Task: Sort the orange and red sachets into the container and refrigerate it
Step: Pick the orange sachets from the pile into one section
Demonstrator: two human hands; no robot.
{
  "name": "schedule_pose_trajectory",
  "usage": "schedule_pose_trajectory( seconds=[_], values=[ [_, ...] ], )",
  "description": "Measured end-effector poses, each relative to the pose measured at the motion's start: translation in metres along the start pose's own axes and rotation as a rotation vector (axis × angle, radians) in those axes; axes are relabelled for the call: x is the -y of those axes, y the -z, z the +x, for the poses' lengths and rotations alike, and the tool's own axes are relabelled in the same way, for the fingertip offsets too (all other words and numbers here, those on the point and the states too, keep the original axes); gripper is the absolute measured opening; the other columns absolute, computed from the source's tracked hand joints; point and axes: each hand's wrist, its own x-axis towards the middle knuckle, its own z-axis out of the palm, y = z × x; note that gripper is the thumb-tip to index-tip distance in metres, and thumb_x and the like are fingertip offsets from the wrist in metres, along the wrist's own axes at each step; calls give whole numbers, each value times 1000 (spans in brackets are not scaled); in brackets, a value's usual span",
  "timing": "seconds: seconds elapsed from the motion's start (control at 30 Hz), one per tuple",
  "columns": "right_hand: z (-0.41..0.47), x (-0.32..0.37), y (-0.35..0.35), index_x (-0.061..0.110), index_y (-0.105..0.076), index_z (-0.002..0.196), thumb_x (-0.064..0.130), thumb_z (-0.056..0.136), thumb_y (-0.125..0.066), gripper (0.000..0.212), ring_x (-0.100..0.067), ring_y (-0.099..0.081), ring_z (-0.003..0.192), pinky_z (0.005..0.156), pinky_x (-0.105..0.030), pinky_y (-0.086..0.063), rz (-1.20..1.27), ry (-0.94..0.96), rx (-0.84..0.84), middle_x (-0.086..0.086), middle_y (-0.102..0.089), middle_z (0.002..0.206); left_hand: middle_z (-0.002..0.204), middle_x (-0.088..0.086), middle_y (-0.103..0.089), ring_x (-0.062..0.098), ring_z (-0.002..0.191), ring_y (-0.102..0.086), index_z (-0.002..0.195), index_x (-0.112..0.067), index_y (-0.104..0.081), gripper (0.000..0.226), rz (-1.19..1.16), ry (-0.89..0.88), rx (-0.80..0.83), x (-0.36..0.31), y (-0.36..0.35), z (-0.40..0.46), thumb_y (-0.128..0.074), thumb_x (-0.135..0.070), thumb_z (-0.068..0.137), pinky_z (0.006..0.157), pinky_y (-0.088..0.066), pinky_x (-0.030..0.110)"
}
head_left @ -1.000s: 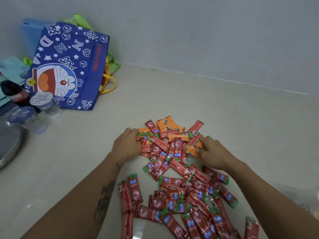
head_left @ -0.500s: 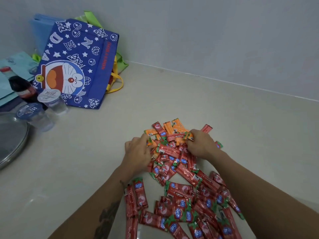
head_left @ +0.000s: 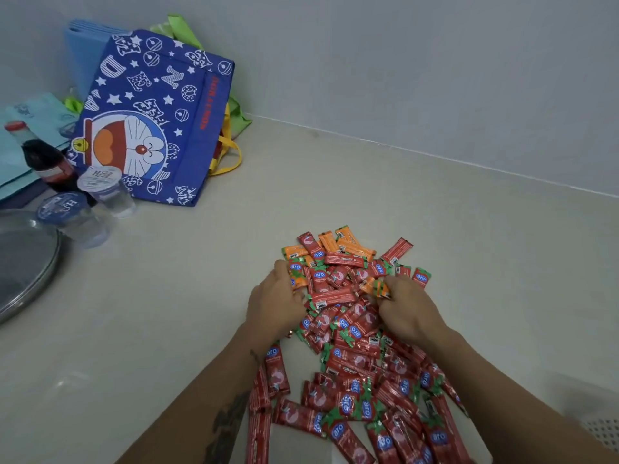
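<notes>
on the counter: two hands in a pile of sachets

on the pale counter (head_left: pixel 335 182) lies a big pile of red sachets (head_left: pixel 355 360). it runs from the middle of the view down to the bottom edge. at the far end of the pile are a few orange sachets (head_left: pixel 351 246), mixed in with the red ones.

the left hand (head_left: pixel 273 304) rests on the left side of the pile. its fingers are curled over some sachets at the edge, and they lie close together. i cannot tell if it really holds any.

the right hand (head_left: pixel 408 309) is on the right side of the pile. its fingers are bent and pinch an orange sachet with green on it (head_left: pixel 378 287) at the fingertips.

both hands are near each other, with sachets between them.

at the bottom right corner there is a bit of a white thing with small holes (head_left: pixel 603 430). i cannot tell what it is.

far to the left, by the wall, a blue cartoon bag (head_left: pixel 150 118) leans. beside it stand a dark bottle with a red cap (head_left: pixel 40 159) and two clear cups with foil lids (head_left: pixel 100 189). a round glass lid (head_left: pixel 23 262) lies at the left edge.
</notes>
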Motion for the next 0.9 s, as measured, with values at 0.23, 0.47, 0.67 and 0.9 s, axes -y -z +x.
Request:
schedule_pose_trajectory(
  seconds=[0.23, 0.47, 0.67, 0.9],
  values=[
    [-29, 7, 7, 27, -60, 109, 16, 96, -52, 19, -18, -62, 89, 81, -41, -53, 156, 37, -25, 5, -68, 101, 117, 10, -48, 27, 100, -54, 113, -10, -46, 27, 170, 35, -13, -1, 8, -13, -49, -28, 94, 84, -47, 39],
    [-74, 15, 41, 25, -49, 86, 4, 93, -44, 23, -11, -50, 65, 54, -27, -33, 244, 61, -85, 6, -55, 76, 90, 0, -51, 25, 87, -47, 101, -19, -40, 13, 54, -284, -166, -30, 44, -51, -46, -15, 91, 77, -39, 40],
    [-160, -19, 90, 12, -42, 72, 12, 88, -48, 16, -19, -39, 55, 55, -34, -30, 256, 25, -218, -4, -48, 63, 104, 9, -56, 29, 92, -53, 129, -19, -39, 35, -169, -489, -42, -91, 38, -110, -45, -21, 95, 76, -44, 42],
    [-261, -120, 137, 17, -41, 69, 17, 80, -49, 14, -21, -46, 62, 58, -36, -34, 164, -181, -349, 0, -51, 65, 80, -10, -53, 9, 73, -52, 94, -33, -42, 20, -216, -794, 63, -180, 0, -184, -58, -27, 86, 60, -40, 33]
  ],
)
